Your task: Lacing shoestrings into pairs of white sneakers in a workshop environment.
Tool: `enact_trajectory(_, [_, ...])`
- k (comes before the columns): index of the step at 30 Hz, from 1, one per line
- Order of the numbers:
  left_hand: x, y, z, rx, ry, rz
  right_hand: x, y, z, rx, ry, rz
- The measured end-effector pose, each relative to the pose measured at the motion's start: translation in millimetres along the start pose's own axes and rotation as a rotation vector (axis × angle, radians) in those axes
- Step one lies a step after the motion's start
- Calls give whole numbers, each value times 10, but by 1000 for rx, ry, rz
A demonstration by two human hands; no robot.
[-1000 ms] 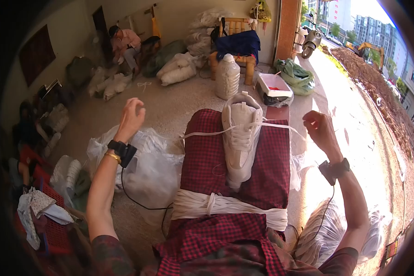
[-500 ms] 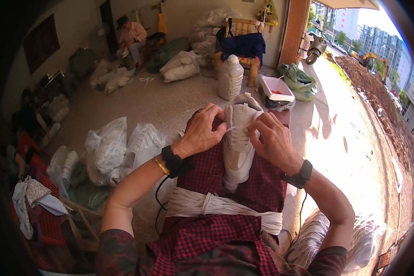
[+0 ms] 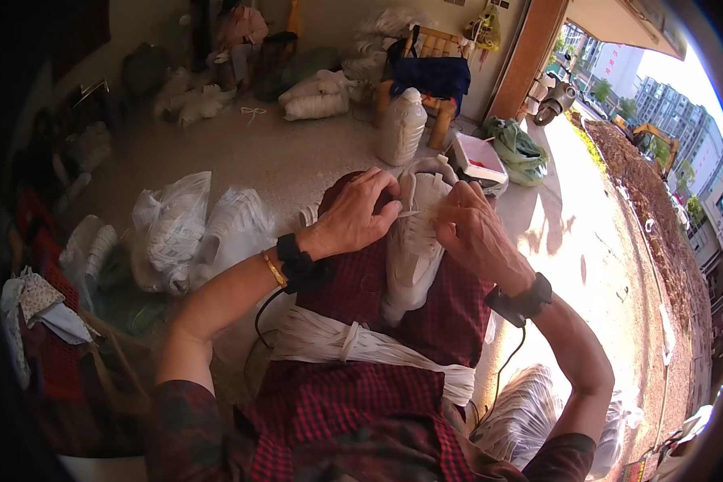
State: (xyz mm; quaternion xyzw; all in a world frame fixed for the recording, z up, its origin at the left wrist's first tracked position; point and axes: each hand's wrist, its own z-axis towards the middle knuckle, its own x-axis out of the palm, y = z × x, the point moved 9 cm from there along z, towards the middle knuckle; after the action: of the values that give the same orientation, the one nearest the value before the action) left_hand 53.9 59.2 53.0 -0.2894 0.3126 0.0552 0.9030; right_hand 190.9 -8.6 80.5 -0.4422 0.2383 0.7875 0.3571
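A white lace-up sneaker [image 3: 412,277] rests on my lap over a red-and-black checked apron [image 3: 341,285], its toe toward me. My left hand [image 3: 360,210], at the sneaker's left side, pinches a white shoelace [image 3: 410,214] whose short end sticks out past the thumb. Over the right side of the lacing is my right hand [image 3: 475,229], fingers bent and pressed together; what they grip, if anything, is hidden. A bundle of white laces [image 3: 309,339] lies across my lap, tied round at its middle.
Clear bags of white shoes [image 3: 177,241] stand on the floor at left, beside a red crate [image 3: 60,337]. Ahead are a big plastic bottle [image 3: 402,132], a white tray [image 3: 479,157] and a bamboo chair [image 3: 438,100]. Farther back sits another person [image 3: 239,36].
The view has tilted and shifted slightly. My right hand has moved in over the lacing, its fingers closer together. My left hand keeps its pinch on the shoelace.
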Motion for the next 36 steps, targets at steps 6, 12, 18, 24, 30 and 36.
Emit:
enact_trajectory(6, [-51, 11, 5, -7, -35, -35, -113, -119, -33, 278, -18, 232])
enact_trajectory(12, [15, -31, -24, 79, 4, 21, -127, -46, -56, 151, -96, 132])
enact_trajectory(18, [-240, 153, 24, -55, -25, -5, -71, -134, -117, 249, -125, 190])
enact_trajectory(24, [-265, 225, 8, -65, 177, 24, -67, -177, -89, 205, -115, 165])
enact_trajectory(30, [-123, 136, -5, -151, 258, -72, -65, -271, -189, 245, -61, 120])
enact_trajectory(36, [-226, 665, 56, -319, 492, -60, -93, -96, -312, 85, 8, -226])
